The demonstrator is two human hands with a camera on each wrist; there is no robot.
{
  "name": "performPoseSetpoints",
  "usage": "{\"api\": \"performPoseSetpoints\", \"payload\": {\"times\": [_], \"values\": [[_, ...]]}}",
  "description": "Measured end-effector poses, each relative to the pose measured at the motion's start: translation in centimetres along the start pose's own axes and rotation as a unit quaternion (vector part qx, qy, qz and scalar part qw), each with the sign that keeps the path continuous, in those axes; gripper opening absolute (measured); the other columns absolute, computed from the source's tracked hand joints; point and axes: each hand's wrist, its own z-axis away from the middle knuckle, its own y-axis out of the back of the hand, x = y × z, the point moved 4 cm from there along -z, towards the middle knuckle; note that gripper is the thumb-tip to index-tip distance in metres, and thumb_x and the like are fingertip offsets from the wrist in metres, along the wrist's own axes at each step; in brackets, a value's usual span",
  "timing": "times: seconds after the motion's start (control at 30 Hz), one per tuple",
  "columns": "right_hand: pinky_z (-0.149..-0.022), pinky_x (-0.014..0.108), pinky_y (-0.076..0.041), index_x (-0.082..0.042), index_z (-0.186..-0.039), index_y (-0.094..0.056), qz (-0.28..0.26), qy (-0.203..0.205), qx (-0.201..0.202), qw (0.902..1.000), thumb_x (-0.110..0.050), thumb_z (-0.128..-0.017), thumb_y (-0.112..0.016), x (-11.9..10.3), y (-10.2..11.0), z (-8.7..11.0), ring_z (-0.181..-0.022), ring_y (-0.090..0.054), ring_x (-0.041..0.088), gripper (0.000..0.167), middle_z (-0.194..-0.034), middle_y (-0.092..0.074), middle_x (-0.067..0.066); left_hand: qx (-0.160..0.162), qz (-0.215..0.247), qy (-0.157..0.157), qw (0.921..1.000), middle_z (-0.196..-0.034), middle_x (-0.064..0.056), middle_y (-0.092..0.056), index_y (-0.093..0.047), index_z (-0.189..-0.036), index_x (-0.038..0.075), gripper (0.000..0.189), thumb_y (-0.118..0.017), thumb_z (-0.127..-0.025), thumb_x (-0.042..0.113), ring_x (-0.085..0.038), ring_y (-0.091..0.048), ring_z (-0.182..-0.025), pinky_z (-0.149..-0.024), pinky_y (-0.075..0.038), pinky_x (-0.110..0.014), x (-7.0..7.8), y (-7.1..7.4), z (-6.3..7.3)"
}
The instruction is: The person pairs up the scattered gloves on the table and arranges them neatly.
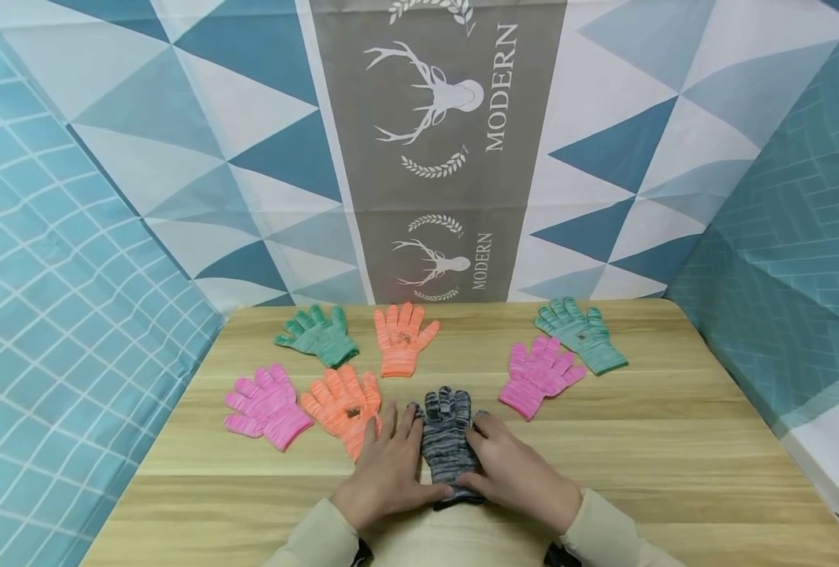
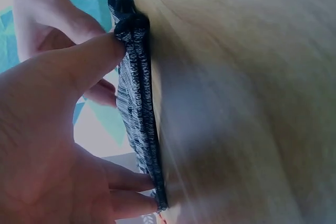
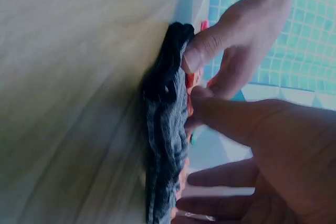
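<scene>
A black-and-grey knitted glove (image 1: 449,445) lies palm-down or palm-up, I cannot tell which, with its fingers pointing away from me. Edge-on in the left wrist view, the knit (image 2: 137,93) looks layered, and dark thumb tips stick out on both sides in the head view. My left hand (image 1: 389,468) rests along its left edge, fingers fairly straight, thumb on the cuff. On the other edge my right hand (image 1: 514,476) touches the glove with thumb and relaxed fingers. The right wrist view shows the dark cuff (image 3: 170,61) under the left thumb.
Two orange gloves (image 1: 399,339) (image 1: 344,402), pink gloves (image 1: 269,405) (image 1: 541,376) and green gloves (image 1: 320,336) (image 1: 580,335) lie about the wooden table (image 1: 674,472). The nearer orange one sits beside my left fingers. Patterned cloth (image 1: 433,189) hangs behind.
</scene>
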Motion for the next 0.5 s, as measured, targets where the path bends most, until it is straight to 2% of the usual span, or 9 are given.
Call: {"api": "performPoseSetpoints", "payload": {"times": [0.1, 0.3, 0.5], "values": [[-0.1, 0.048, -0.055, 0.012, -0.132, -0.062, -0.012, 0.002, -0.022, 0.9997, -0.047, -0.089, -0.079, -0.3, -0.4, -0.2, -0.127, -0.059, 0.044, 0.075, -0.141, -0.055, 0.032, -0.001, 0.004, 0.005, 1.0, -0.168, -0.018, -0.026, -0.038, -0.158, 0.005, 0.119, -0.057, -0.077, 0.09, -0.047, -0.013, -0.157, -0.118, -0.02, -0.073, -0.3, -0.2, -0.2], [-0.1, 0.048, -0.054, 0.015, -0.135, -0.058, -0.043, -0.04, -0.047, 0.9972, -0.044, -0.085, -0.082, 0.3, -1.3, -0.9, -0.128, -0.058, 0.047, 0.081, -0.143, -0.051, 0.035, -0.002, -0.012, -0.002, 0.9999, -0.169, -0.018, -0.026, -0.037, -0.159, 0.006, 0.117, -0.06, -0.078, 0.087, -0.047, -0.018, -0.155, -0.118, -0.024, -0.07, -0.8, 0.0, -1.3], [-0.103, 0.049, -0.052, 0.016, -0.136, -0.056, -0.062, -0.068, -0.059, 0.994, -0.043, -0.085, -0.083, 0.8, -1.6, -1.9, -0.131, -0.055, 0.048, 0.083, -0.145, -0.049, 0.037, -0.006, -0.035, -0.008, 0.9993, -0.168, -0.018, -0.028, -0.038, -0.159, 0.006, 0.117, -0.064, -0.076, 0.085, -0.042, -0.032, -0.15, -0.114, -0.031, -0.064, -1.1, 0.4, -2.6]]}}
